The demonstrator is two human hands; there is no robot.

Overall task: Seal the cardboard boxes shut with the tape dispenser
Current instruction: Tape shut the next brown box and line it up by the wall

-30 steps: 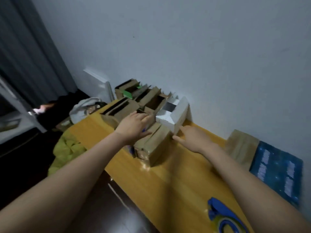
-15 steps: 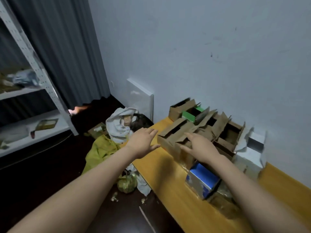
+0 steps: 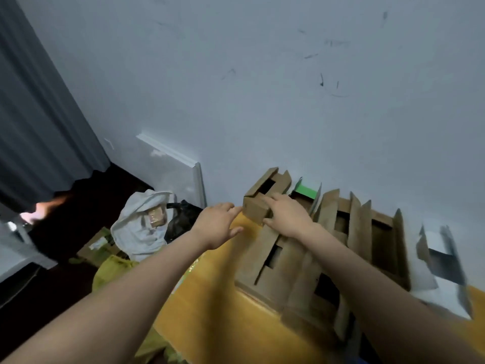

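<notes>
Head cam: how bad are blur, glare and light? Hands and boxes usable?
Head view: dim bluish light, no hard shadows; motion blur smears the white box and the table at lower right; left hand, right hand and small box are soft but readable; one blown-out spot at far left; wide-angle bend tilts the curtain.

Pale wall (image 3: 262, 74), grey curtain (image 3: 39, 114), dark floor (image 3: 65, 298)

No writing can be read. The small cardboard box (image 3: 256, 210) at the tabletop's (image 3: 210, 298) far corner and the other cardboard boxes (image 3: 275, 264) show plain brown faces. A brownish patch on the pale bag (image 3: 136, 232) is too blurred to read.
</notes>
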